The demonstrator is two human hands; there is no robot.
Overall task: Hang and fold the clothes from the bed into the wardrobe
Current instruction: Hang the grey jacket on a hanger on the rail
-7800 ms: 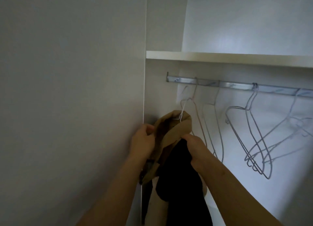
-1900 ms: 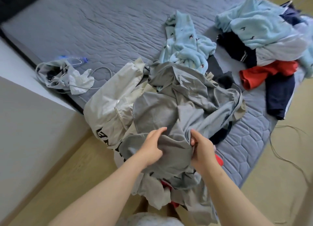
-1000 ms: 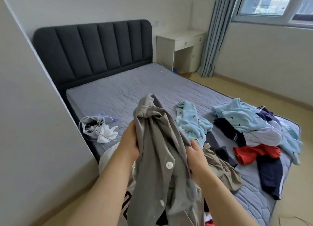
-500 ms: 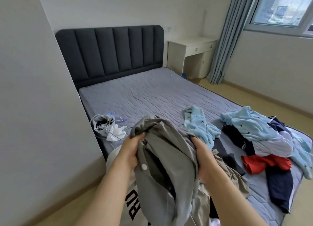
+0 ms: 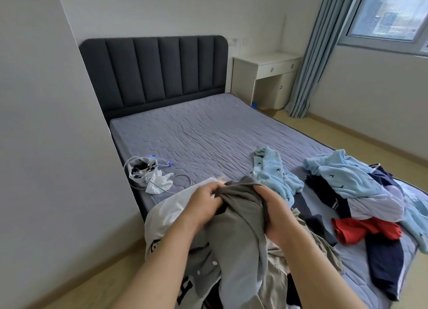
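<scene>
Left hand and right hand gripped the grey shirt, newly picked off the near pile, ready for hanging.

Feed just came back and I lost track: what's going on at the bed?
The person's left grip and right grip both clutch a grey buttoned shirt, held up over the near corner of the bed. Under it lies a white printed garment; further right on the bed lie light blue pyjamas, a red garment and a navy garment. The wardrobe is not in view.

Grey shirt, lilac quilted mattress
</scene>
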